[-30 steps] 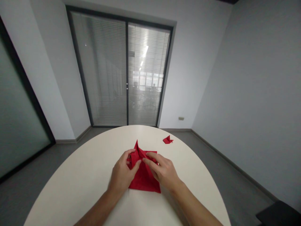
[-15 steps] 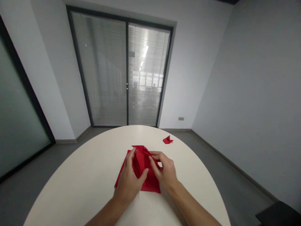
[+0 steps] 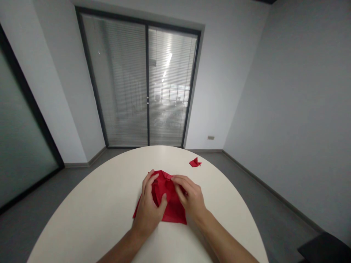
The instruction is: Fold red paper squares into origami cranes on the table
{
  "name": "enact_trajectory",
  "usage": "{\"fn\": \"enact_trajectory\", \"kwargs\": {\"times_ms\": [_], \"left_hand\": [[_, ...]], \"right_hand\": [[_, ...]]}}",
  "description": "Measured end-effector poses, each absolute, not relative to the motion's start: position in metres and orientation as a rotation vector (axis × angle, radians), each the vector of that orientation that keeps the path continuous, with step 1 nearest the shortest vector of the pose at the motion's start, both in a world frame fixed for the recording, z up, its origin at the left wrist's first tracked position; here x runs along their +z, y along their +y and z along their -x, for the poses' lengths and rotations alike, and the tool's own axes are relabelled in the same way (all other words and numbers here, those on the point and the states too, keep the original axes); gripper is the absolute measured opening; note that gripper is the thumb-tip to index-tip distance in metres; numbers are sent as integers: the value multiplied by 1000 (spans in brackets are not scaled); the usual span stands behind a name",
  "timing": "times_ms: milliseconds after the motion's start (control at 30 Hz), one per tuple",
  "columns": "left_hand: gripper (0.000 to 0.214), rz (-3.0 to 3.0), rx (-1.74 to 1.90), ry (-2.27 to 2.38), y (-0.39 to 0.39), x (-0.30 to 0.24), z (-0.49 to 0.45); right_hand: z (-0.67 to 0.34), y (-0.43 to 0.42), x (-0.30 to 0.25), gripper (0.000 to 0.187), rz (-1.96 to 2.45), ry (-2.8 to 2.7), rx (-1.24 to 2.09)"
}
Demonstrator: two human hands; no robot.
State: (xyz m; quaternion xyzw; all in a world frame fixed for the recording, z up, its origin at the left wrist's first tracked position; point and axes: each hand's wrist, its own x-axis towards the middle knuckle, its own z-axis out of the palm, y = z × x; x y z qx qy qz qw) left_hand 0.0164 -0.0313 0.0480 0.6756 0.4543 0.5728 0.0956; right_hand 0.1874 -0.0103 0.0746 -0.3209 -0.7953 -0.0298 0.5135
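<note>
A red sheet of paper [image 3: 168,199], partly folded and creased, lies on the white round table [image 3: 95,204] in front of me. My left hand [image 3: 149,208] rests on its left half, fingers curled over the far edge and thumb pressing on the middle. My right hand [image 3: 189,197] grips the paper's right side, fingertips pinching a fold near the top. Much of the sheet is hidden under both hands.
A small folded red paper piece [image 3: 195,163] sits farther back on the table, to the right. The table edge curves round near and right. Beyond are glass doors with blinds [image 3: 145,87], grey floor, and a dark object [image 3: 326,248] at the bottom right.
The upright point of the paper has been pushed down and flattened. My left hand slid over the left flap, and both hands moved closer together on the sheet.
</note>
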Motion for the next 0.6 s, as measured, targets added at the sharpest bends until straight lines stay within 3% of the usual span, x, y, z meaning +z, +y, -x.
{"fn": "enact_trajectory", "kwargs": {"times_ms": [167, 267, 467, 600], "left_hand": [[54, -2123, 1616, 1500, -31, 47, -16], [56, -2183, 1572, 1563, -30, 45, -15], [58, -2267, 1491, 1606, -29, 42, -13], [60, -2313, 1473, 1582, -30, 43, -11]], "right_hand": [[-195, -4, 78, 19, 835, -2030, -490], [-196, -4, 82, 21, 808, -2161, -608], [-188, -6, 81, 25, 987, -2264, -529], [-186, -6, 78, 42, 1109, -2300, -421]]}}
